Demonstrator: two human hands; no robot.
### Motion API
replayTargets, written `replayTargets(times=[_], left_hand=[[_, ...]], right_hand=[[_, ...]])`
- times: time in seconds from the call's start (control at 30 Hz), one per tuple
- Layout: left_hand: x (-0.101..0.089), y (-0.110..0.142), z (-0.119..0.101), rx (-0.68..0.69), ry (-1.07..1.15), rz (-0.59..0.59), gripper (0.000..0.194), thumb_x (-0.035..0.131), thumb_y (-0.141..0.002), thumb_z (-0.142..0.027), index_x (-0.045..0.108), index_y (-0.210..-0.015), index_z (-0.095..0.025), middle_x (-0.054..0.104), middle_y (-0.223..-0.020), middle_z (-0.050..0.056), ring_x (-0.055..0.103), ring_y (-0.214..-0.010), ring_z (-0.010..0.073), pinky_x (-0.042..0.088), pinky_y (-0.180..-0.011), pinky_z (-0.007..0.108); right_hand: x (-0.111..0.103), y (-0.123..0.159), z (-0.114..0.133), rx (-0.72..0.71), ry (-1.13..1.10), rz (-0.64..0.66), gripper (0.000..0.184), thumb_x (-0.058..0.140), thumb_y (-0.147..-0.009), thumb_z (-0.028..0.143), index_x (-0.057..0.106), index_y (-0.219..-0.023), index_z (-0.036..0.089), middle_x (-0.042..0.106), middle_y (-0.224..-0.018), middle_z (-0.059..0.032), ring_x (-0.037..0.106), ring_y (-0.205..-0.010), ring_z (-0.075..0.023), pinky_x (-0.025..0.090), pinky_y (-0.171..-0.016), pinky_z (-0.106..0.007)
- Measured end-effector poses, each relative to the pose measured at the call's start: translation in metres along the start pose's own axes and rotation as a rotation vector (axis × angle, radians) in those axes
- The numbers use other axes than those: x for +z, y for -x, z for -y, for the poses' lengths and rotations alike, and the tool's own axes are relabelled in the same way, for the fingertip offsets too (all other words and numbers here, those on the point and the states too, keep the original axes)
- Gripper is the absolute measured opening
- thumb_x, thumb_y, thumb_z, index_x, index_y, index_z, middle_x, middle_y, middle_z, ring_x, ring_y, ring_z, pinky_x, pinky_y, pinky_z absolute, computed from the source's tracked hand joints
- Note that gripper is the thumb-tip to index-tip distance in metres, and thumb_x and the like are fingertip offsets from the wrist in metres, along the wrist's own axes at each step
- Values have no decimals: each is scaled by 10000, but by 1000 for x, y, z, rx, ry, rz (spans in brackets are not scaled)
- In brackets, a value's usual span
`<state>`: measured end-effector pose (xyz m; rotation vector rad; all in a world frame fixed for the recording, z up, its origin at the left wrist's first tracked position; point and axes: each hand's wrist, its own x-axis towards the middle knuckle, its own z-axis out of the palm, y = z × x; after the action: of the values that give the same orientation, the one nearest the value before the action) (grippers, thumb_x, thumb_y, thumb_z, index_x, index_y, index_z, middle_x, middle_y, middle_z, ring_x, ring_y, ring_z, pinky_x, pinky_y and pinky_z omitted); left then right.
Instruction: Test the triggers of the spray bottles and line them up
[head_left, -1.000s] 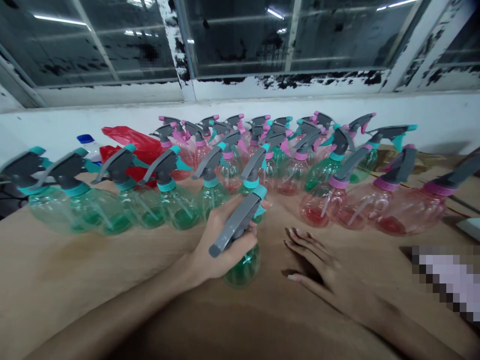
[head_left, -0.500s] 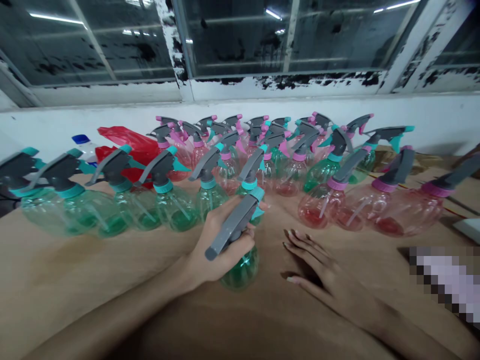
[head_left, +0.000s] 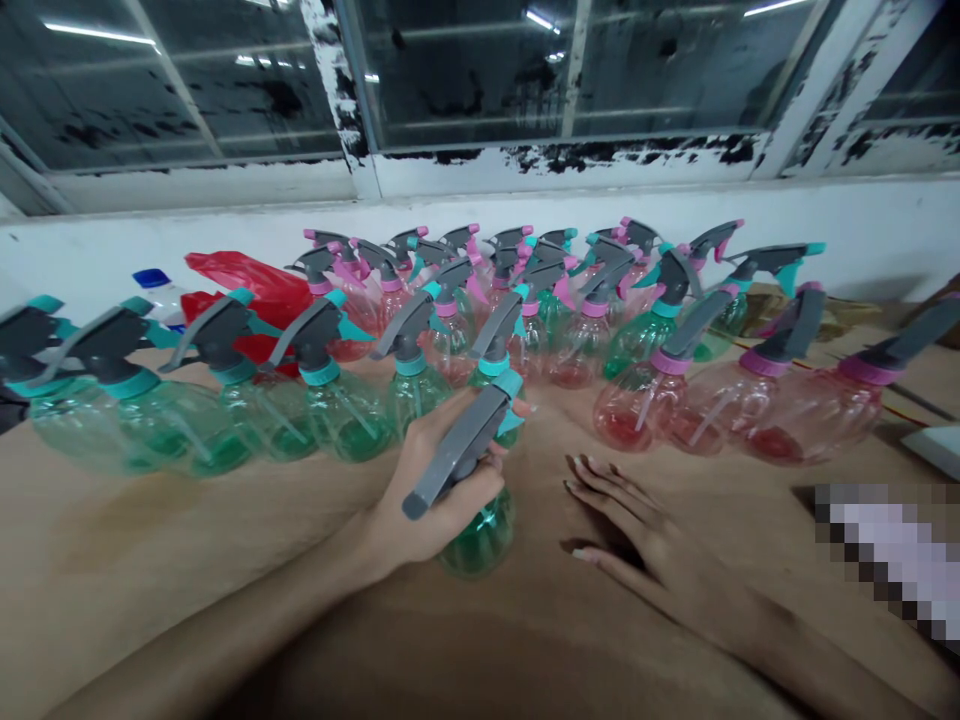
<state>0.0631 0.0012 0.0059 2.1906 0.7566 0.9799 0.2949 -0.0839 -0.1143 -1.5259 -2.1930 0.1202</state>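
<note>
My left hand (head_left: 442, 475) is wrapped round the neck of a green spray bottle (head_left: 480, 535) with a grey and teal trigger head. The bottle stands on the brown table close to me, and my fingers hide its collar. To its right, my right hand (head_left: 634, 525) lies on the tabletop with fingers stretched out, holding nothing. A row of green spray bottles (head_left: 352, 425) runs from beyond the held one off to the left. Pink spray bottles (head_left: 628, 415) stand beyond my right hand.
Several more pink and green spray bottles (head_left: 585, 345) crowd together at the back. Behind the green row are a red plastic bag (head_left: 255, 285) and a blue-capped bottle (head_left: 157, 292). A white wall (head_left: 862, 230) with windows bounds the table. A pixelated patch covers part of the right side.
The view has shifted very slightly. Both hands and the held spray bottle stay in practically the same place.
</note>
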Motion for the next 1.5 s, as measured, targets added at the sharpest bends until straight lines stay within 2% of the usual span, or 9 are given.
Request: replayTargets(times=[0.13, 0.43, 0.63, 1.03, 1.27, 1.5], left_hand=[[3, 1, 4, 37, 26, -26, 360, 480, -683, -82, 594, -989, -235, 520, -768, -32, 560, -643, 129, 471, -648, 265], [1, 1, 3, 47, -1, -3, 344, 478, -705, -92, 582, -1009, -215, 537, -787, -20, 564, -685, 142, 454, -667, 283], [-3, 1, 1, 38, -72, 22, 260, 458, -730, -112, 564, -943, -217, 540, -752, -28, 555, -678, 148, 432, -630, 282], [-5, -3, -2, 107, -62, 0, 181, 440, -668, -111, 525, -783, -222, 569, -756, -10, 553, -666, 146, 459, -654, 276], [-2, 1, 2, 36, -38, 9, 322, 478, -722, -135, 558, -1017, -237, 581, -754, -7, 597, -684, 171, 483, -636, 294], [0, 2, 1, 35, -80, -35, 300, 497, -736, -156, 572, -1015, -236, 596, -748, -8, 600, -661, 163, 480, -623, 282]], right_hand=[[0, 0, 0, 3, 2, -1, 544, 492, -867, 439, 387, -1362, 240, 383, -1438, -55, 331, -1322, -244, 322, -1067, -496], [1, 1, -1, 3, -12, -3, 543, 498, -864, 429, 389, -1361, 239, 385, -1437, -55, 325, -1325, -245, 321, -1066, -497], [-1, -1, 1, -10, -7, 7, 550, 496, -868, 428, 372, -1370, 240, 384, -1438, -54, 330, -1323, -236, 314, -1073, -489], [-2, -1, 0, -14, 3, 13, 556, 496, -868, 417, 358, -1376, 237, 371, -1445, -51, 323, -1326, -235, 317, -1069, -492], [-3, 0, -1, -15, -15, 13, 549, 506, -865, 414, 367, -1371, 254, 370, -1447, -44, 320, -1328, -228, 304, -1081, -476], [-4, -1, 1, -4, -15, 24, 549, 497, -868, 422, 365, -1373, 252, 375, -1444, -47, 316, -1329, -230, 303, -1078, -482]])
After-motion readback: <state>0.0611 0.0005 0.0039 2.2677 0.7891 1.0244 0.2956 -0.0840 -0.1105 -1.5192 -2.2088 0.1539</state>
